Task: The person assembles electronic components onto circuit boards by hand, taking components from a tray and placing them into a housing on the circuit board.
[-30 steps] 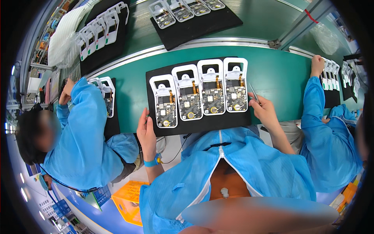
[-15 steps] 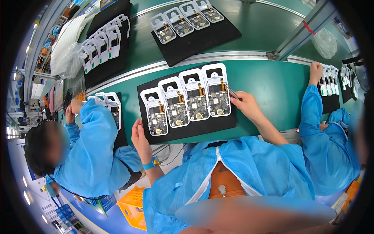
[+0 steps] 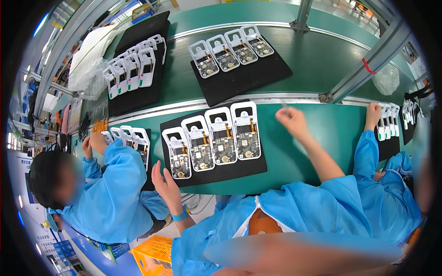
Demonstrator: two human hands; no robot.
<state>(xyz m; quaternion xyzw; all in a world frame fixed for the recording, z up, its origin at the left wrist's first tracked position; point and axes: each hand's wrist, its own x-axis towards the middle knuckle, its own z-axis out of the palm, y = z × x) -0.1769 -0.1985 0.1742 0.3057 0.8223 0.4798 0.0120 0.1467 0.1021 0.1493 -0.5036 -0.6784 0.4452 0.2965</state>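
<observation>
A black tray [image 3: 239, 171] lies on the green bench in front of me. It carries several white device shells [image 3: 222, 135] in a row, each with an exposed circuit board. My left hand [image 3: 165, 183] rests open at the tray's near left edge, fingers together, with a blue band on the wrist. My right hand [image 3: 293, 122] is raised over bare green bench just right of the tray. Its fingers are closed on a thin metal tool [image 3: 283, 106] that sticks up from the fist.
Beyond a metal rail, a belt carries another black tray [image 3: 258, 76] of open shells and a tray [image 3: 138, 94] of upright white units. A co-worker in blue [image 3: 115, 198] sits at my left; another's hand [image 3: 372, 111] is at my right. A yellow crate [image 3: 147, 257] stands below.
My right hand has lifted off the tray's right edge and moved right, away from the shells. My left hand stays at the tray's left edge. The view has shifted.
</observation>
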